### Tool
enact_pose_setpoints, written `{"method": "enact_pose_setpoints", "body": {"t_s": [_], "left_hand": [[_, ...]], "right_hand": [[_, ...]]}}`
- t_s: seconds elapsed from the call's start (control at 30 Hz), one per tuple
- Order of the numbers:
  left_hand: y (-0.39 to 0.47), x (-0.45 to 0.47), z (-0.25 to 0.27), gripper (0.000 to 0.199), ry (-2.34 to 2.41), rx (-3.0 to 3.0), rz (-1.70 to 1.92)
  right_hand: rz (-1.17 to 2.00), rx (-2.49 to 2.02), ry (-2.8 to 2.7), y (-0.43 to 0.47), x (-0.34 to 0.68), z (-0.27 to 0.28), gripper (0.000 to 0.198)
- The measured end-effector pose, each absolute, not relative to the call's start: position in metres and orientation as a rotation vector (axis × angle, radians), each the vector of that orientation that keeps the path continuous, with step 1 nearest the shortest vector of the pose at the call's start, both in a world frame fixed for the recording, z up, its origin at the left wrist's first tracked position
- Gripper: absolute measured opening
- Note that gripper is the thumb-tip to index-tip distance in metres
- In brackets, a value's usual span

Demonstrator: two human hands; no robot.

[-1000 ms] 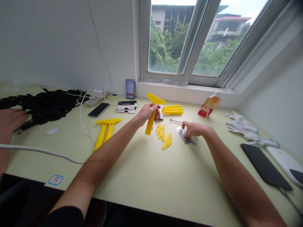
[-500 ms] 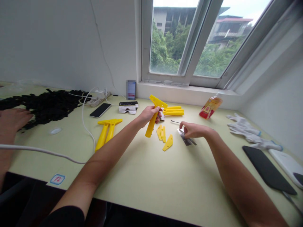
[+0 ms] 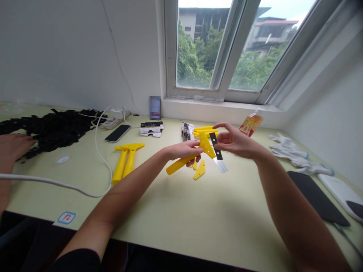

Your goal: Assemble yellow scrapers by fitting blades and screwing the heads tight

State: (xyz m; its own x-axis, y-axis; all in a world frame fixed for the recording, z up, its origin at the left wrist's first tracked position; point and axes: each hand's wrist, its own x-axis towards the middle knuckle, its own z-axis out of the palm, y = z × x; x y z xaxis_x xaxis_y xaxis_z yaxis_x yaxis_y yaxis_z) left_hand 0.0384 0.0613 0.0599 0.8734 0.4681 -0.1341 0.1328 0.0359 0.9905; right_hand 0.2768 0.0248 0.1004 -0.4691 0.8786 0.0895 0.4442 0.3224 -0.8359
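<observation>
1 yellow scraper [image 3: 180, 165], long axis rising rightward toward head [image 3: 206, 144], left hand [image 3: 184, 150] clasping it, right hand [image 3: 234, 141] pinching dark strip [image 3: 216, 146]

Five-plus yellow handles [image 3: 180, 165] (some overlapping), one bottle [image 3: 250, 124], one number tag [image 3: 66, 218]

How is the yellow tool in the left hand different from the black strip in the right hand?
The yellow tool has a chunky handle; the black strip has none. The yellow tool is bigger, the black strip smaller. The yellow tool is bright, the black strip dark. Both are held over the table.
</observation>
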Motion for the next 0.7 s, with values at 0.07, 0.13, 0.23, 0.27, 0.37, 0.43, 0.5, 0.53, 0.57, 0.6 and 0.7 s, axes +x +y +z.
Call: {"method": "enact_pose_setpoints", "body": {"t_s": [0.07,0.13,0.23,0.27,0.37,0.43,0.5,0.53,0.57,0.6,0.7], "left_hand": [[0.0577,0.0397,0.0619,0.025,0.498,1.545,0.244],[0.0555,0.0404,0.0634,0.025,0.504,1.557,0.229],[0.0552,0.0406,0.0635,0.026,0.493,1.561,0.228],[0.0556,0.0406,0.063,0.026,0.49,1.561,0.231],[0.0569,0.0406,0.061,0.027,0.488,1.552,0.241],[0.0571,0.0409,0.0599,0.027,0.491,1.551,0.237],[0.0566,0.0417,0.0593,0.027,0.492,1.561,0.217],[0.0561,0.0422,0.0592,0.027,0.488,1.568,0.207],[0.0555,0.0427,0.0591,0.027,0.483,1.575,0.198],[0.0548,0.0433,0.0591,0.027,0.476,1.579,0.191],[0.0529,0.0442,0.0592,0.024,0.454,1.574,0.18]], "right_hand": [[1.043,-1.16,-2.055,0.0249,0.2729,0.0988,0.061],[1.038,-1.161,-2.049,0.0253,0.2701,0.0979,0.062],[1.043,-1.153,-2.028,0.0252,0.2691,0.0986,0.068],[1.044,-1.148,-2.016,0.0248,0.2695,0.0995,0.07],[1.058,-1.141,-1.988,0.0228,0.2726,0.1032,0.076],[1.089,-1.146,-1.994,0.0213,0.2748,0.1057,0.079],[1.12,-1.151,-2.019,0.0205,0.2763,0.1069,0.081],[1.134,-1.152,-2.032,0.0205,0.2767,0.1068,0.081],[1.144,-1.153,-2.047,0.0209,0.2768,0.106,0.081],[1.15,-1.155,-2.059,0.0217,0.2767,0.1047,0.081],[1.139,-1.164,-2.084,0.025,0.2758,0.0989,0.081]]}}
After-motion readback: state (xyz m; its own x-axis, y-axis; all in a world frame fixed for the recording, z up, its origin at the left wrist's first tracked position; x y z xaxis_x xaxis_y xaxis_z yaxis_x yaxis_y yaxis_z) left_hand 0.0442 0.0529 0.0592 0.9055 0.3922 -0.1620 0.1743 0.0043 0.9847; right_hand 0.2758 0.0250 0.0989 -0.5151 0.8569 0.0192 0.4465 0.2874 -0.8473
